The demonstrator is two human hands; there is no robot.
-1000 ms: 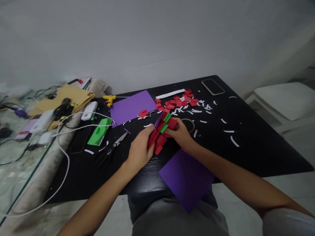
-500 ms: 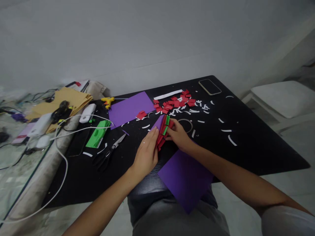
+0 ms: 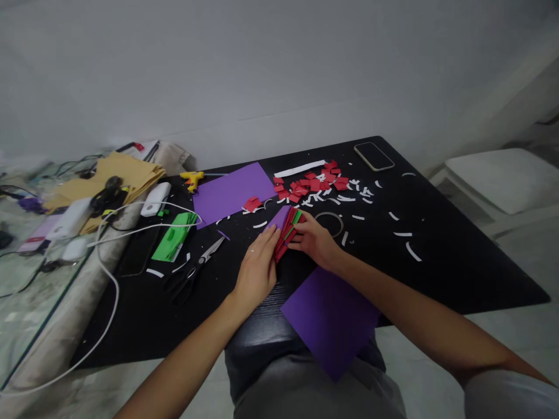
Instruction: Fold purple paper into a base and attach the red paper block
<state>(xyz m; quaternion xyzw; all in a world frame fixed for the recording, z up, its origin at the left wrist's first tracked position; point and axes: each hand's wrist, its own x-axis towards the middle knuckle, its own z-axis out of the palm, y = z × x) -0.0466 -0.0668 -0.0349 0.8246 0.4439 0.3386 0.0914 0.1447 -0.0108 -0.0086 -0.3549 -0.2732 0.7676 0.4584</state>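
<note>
A folded paper piece (image 3: 285,231), purple on one face with red layers and green tabs along its edge, stands tilted between my hands above the black table. My left hand (image 3: 257,259) lies along its purple side, fingers closed against it. On the other side, my right hand (image 3: 315,238) pinches the red and green edge with bent fingers. Below my right forearm, a purple sheet (image 3: 332,320) hangs over the table's front edge. Just behind my right hand lies a grey ring (image 3: 339,223), partly covered.
Red paper pieces (image 3: 315,185) and white scraps are scattered behind my hands. Left are scissors (image 3: 198,265), green folded paper (image 3: 174,237), a yellow glue gun (image 3: 192,180), another purple sheet (image 3: 236,192) and a white cable (image 3: 117,291). A phone (image 3: 374,156) lies at back right.
The red layers and green tabs have been pressed closer to the purple face, and less green shows. My right hand's fingers have shifted slightly along the edge.
</note>
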